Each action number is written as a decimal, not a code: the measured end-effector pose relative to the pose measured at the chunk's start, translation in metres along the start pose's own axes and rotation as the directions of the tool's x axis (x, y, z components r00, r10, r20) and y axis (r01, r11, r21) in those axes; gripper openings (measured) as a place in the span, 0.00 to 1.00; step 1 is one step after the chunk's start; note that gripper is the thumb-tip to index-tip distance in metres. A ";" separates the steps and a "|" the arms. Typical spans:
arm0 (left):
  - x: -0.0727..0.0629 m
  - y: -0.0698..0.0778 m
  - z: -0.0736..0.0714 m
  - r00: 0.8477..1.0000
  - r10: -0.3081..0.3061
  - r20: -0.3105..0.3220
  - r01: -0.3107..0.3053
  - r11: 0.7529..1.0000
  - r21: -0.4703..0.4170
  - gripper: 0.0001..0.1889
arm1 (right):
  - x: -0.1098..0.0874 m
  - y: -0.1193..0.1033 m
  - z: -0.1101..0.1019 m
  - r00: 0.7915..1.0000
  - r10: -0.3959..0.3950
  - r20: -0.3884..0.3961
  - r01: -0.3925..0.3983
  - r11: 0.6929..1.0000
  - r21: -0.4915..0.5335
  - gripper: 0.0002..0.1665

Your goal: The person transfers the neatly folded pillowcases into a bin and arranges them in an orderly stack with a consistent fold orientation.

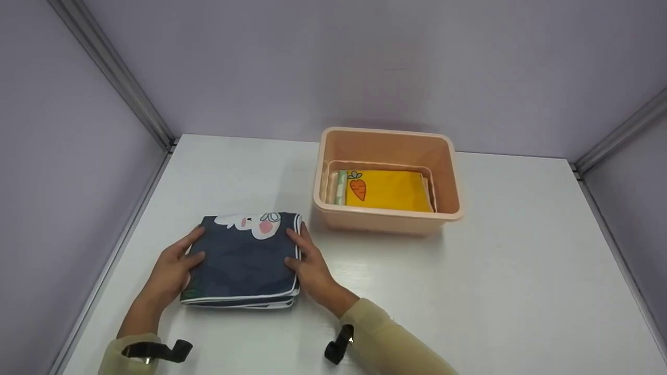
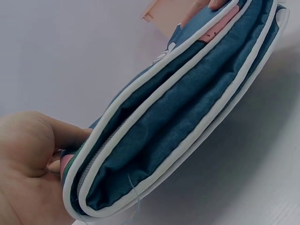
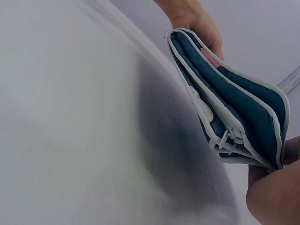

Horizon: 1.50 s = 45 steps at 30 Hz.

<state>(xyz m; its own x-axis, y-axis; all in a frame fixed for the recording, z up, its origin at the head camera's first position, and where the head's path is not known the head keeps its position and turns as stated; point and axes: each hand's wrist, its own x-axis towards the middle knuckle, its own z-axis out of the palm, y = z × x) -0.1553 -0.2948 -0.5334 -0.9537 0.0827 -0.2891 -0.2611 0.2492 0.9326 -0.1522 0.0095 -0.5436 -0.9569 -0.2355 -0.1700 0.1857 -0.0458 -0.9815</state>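
A folded navy cloth [image 1: 242, 260] with white piped edges and a printed white animal face is held between my two hands, its layers stacked. My left hand [image 1: 169, 271] grips its left side, thumb lying on top. On the right side, my right hand [image 1: 312, 268] pinches the edge, with thumb and fingers on the upper face and others hidden beneath. In the right wrist view the folded cloth [image 3: 234, 101] hangs above the white table, its shadow below, and a small white tie shows among the layers. A loose thread trails from the cloth [image 2: 164, 117] in the left wrist view.
A peach plastic bin [image 1: 385, 221] stands at the back of the white table [image 1: 521, 271], right of the cloth. Inside lies a folded yellow cloth [image 1: 393, 190] with a carrot print, beside a pale green strip [image 1: 341, 187]. Grey walls border the table's back and sides.
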 end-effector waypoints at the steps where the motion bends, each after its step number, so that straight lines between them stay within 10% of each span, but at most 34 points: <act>1: 0.000 0.000 -0.001 1.000 0.004 0.005 -0.004 1.000 0.001 0.34 | 0.000 0.000 0.000 1.000 -0.004 0.003 0.004 1.000 0.008 0.41; 45: -0.010 0.021 -0.010 1.000 0.025 0.007 -0.025 0.998 -0.049 0.35 | -0.011 -0.030 0.006 0.999 -0.030 0.043 0.026 0.997 0.071 0.41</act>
<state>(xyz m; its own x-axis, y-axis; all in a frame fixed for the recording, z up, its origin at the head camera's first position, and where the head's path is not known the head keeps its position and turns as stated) -0.1529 -0.3005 -0.5091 -0.9589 0.0960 -0.2669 -0.2441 0.1996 0.9490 -0.1459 0.0079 -0.5118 -0.9514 -0.2759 -0.1370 0.1759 -0.1212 -0.9769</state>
